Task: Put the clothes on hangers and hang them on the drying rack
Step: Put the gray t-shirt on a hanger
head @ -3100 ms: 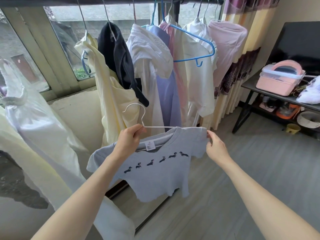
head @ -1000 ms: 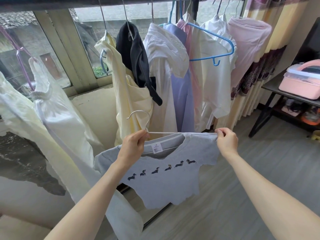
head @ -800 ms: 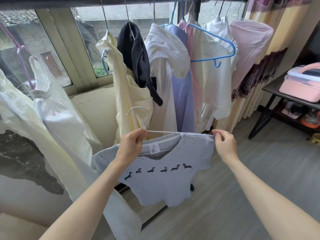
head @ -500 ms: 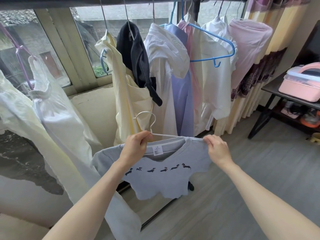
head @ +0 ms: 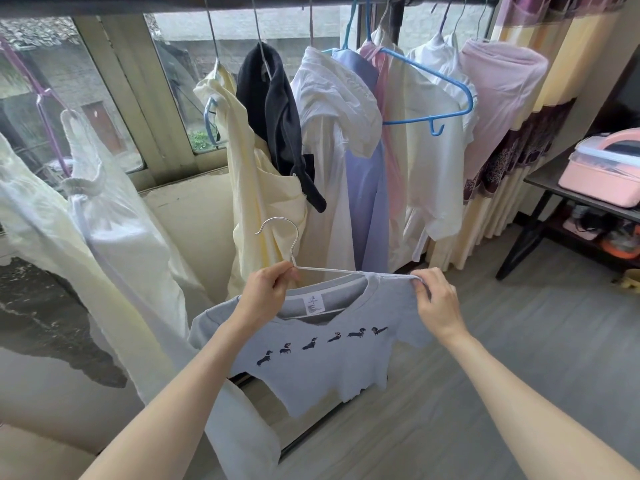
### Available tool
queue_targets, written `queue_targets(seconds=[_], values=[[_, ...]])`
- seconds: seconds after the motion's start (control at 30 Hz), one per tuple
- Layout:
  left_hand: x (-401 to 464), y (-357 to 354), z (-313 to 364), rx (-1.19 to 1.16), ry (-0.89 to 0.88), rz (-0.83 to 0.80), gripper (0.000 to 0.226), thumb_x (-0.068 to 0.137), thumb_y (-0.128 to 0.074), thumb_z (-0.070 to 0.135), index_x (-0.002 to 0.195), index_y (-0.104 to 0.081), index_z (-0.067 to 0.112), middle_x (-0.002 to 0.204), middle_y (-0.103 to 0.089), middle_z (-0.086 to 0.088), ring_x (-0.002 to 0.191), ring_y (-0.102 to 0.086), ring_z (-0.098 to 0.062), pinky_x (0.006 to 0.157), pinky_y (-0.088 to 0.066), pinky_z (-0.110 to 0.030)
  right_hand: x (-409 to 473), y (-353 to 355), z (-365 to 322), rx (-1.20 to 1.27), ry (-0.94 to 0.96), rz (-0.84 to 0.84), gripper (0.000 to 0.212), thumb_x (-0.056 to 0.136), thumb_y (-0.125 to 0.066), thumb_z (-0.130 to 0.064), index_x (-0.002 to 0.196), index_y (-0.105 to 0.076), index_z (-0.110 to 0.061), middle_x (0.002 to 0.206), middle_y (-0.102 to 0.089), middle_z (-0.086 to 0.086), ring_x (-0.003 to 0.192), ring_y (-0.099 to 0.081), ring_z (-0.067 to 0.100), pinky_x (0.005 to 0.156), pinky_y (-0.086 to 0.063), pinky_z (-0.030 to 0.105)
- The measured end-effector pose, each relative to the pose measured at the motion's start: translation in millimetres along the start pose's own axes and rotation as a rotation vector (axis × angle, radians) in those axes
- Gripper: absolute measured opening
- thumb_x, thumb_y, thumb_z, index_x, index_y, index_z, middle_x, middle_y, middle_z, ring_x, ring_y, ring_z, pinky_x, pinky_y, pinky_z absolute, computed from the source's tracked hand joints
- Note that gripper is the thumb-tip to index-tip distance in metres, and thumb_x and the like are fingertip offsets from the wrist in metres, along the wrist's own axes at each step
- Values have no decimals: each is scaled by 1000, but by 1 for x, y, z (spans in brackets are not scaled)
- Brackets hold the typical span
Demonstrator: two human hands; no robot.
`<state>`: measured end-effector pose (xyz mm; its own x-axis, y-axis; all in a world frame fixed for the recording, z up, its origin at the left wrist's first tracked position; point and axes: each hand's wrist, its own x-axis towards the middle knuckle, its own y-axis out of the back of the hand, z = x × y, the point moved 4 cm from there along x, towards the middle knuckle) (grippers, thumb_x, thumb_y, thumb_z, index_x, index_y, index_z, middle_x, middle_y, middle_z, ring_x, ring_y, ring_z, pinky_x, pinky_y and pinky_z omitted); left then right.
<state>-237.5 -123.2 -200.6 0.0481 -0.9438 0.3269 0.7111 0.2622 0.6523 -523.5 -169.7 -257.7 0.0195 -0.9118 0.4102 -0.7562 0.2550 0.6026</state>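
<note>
Drawn inward along the white wire hanger (head: 311, 268), the right hand (head: 434, 299) pinches the grey dachshund T-shirt (head: 332, 365) at its shoulder; the left hand (head: 265, 294) grips the hanger's neck. Seating done, hooking onto the rack rail (head: 277, 1) likely follows.

- A small grey T-shirt (head: 322, 368) with a row of dark dog prints across the chest hangs front-on in the near middle, its white neck label showing, its right shoulder draped over the hanger arm.
- A thin white wire hanger (head: 294, 251) sits partly inside the collar, hook up and curling left.
- The dark drying rack bar (head: 242, 0) runs across the far top, crowded with hung clothes.
</note>
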Motion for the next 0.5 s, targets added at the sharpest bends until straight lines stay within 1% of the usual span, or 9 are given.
queue_targets(seconds=[0.1,0.13,0.2,0.23,0.27,0.33,0.4,0.47,0.5], values=[[0,4,3,-20,-10,-4,22,93,-49,3,77,-63,-1,48,-39,12,47,-39,-5,48,-29,-14,6,-6,7,50,-59,-74,10,91,-52,-12,90,-61,-9,78,-46,-15,83,-51,22,82,-41,47],[0,6,5,-26,-13,-1,22,93,-49,2,78,-64,-2,44,-40,13,45,-39,-4,48,-29,-13,6,-7,12,48,-102,-114,8,90,-54,-9,88,-60,-13,78,-48,-15,86,-51,23,85,-41,47],[0,9,6,-33,-19,0,22,94,-48,2,79,-64,-2,42,-46,17,44,-40,-1,48,-30,-11,3,-8,27,54,-259,-178,10,90,-53,-13,86,-56,-21,83,-52,-6,94,-51,26,89,-40,48],[0,10,7,-31,-24,-4,22,94,-48,2,79,-64,-1,44,-48,21,44,-40,0,48,-30,-11,0,-8,35,51,-348,-198,9,90,-53,-14,87,-56,-22,89,-53,0,99,-51,28,91,-40,49],[-1,12,7,-30,-27,-9,22,94,-48,2,80,-64,-1,45,-48,23,44,-40,-1,47,-30,-11,-3,-8,38,47,-415,-209,10,89,-52,-14,92,-58,-22,97,-54,4,104,-50,30,94,-39,51],[-1,11,6,-26,-18,-20,23,94,-48,3,79,-64,-1,44,-48,19,44,-40,-2,47,-30,-11,-6,-8,39,75,-480,-182,28,84,-52,-9,108,-58,-21,114,-52,8,112,-49,29,100,-37,52],[1,7,7,-16,-6,-38,24,94,-48,5,76,-64,3,42,-42,13,45,-41,-2,48,-29,-13,-4,-7,20,89,-411,-128,42,81,-52,-4,121,-54,-19,123,-50,6,117,-49,25,105,-34,49],[1,0,10,-19,-13,-68,20,94,-49,6,77,-59,11,50,-39,15,46,-42,0,50,-28,-15,3,-7,-12,68,-250,-121,46,79,-50,-2,123,-55,-15,126,-52,5,121,-47,22,108,-30,48],[1,-5,11,-43,-1,-88,13,94,-49,7,85,-56,12,52,-39,15,46,-42,1,50,-29,-14,6,-10,-28,48,-157,-134,44,77,-48,-5,120,-57,-15,125,-55,4,122,-46,21,109,-27,49]])
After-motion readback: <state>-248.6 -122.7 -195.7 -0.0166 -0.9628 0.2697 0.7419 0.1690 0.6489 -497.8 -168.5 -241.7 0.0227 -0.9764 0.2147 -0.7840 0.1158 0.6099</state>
